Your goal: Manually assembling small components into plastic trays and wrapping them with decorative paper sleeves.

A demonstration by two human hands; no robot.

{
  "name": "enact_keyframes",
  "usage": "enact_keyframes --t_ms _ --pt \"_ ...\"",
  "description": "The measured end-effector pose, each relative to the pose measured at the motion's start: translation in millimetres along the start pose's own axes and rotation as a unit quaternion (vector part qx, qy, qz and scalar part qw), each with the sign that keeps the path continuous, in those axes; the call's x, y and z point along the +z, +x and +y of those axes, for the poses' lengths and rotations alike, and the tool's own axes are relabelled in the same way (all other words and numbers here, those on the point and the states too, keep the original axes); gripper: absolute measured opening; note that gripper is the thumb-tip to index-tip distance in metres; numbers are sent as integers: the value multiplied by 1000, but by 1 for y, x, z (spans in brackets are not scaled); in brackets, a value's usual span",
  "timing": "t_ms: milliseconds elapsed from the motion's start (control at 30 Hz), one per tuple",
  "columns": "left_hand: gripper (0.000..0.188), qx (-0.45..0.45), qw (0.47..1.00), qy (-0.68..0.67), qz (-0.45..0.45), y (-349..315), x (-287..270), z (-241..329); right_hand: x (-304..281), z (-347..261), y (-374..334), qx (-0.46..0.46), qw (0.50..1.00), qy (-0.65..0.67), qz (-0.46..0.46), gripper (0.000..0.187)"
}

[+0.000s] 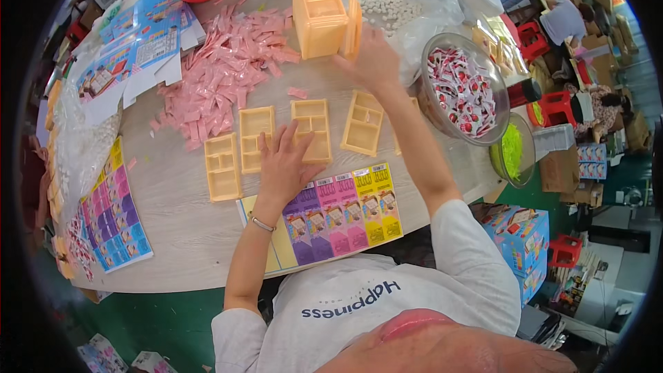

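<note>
Several small pale-yellow plastic compartment trays lie in a row on the table. With fingers spread, my left hand [283, 155] rests over two of them, a middle tray [312, 112] and the tray beside it [256, 121]. An outer tray [222, 169] lies to the left, another tray [362, 124] to the right, and one more is mostly hidden under my right forearm. At the far side stands a tall stack of the same trays [321, 24]. My right hand [374, 61] grips a tray turned on edge [353, 27] beside that stack; its far fingers are partly hidden.
Pink sachets [231, 62] are heaped at the far left, near printed card sheets [148, 41]. White pellets [390, 3] lie on plastic at the back. Bowls of red-white packets [463, 90] and green shreds [512, 148] stand right. A colourful label sheet [345, 217] lies nearest me.
</note>
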State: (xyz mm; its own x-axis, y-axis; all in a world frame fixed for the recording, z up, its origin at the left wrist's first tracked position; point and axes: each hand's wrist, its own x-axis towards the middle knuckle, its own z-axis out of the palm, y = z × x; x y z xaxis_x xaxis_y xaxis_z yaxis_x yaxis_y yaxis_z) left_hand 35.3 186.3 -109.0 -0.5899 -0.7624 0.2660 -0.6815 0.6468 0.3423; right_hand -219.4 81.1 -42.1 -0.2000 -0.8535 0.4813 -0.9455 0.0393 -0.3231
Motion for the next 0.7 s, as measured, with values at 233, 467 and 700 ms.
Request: enact_keyframes --t_ms 233,467,700 --pt "53 -179 882 -436 18 6 -38 -6 -54 10 -28 10 992 58 110 17" --pt "51 -196 515 -809 -206 57 -51 -2 -75 35 -67 -370 916 119 101 31" --pt "25 -239 728 -643 14 66 -27 28 -54 4 -93 165 739 651 -52 29"
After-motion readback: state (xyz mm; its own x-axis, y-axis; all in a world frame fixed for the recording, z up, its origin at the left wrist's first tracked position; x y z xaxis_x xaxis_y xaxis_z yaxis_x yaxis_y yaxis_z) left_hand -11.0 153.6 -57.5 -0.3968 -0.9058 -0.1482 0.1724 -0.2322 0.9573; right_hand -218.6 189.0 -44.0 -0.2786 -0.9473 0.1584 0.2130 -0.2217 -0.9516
